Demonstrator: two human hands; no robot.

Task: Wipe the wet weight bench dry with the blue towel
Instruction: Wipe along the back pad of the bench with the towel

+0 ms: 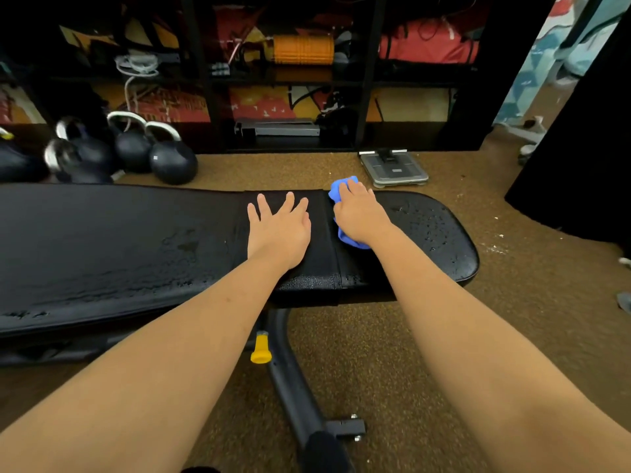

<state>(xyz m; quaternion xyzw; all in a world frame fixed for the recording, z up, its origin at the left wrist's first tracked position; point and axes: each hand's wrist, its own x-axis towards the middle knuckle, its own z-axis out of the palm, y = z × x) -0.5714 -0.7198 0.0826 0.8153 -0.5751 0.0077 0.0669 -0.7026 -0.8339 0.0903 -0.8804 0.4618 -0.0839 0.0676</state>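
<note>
The black padded weight bench [136, 240] runs across the view from left to right. Water drops and wet patches show on its right seat pad and along its long pad's near edge. My left hand [278, 227] lies flat on the pad, fingers spread, just left of the gap between the two pads. My right hand [358, 213] presses on the bunched blue towel [338, 192] at the left end of the seat pad; its fingers curl over the cloth. Most of the towel is hidden under that hand.
Several black kettlebells [136, 148] stand on the floor behind the bench at the left. A grey bathroom scale [392, 169] lies behind the seat pad. Dark shelves hold an orange foam roller [302, 49]. The bench's black frame with a yellow knob [261, 348] reaches toward me over brown carpet.
</note>
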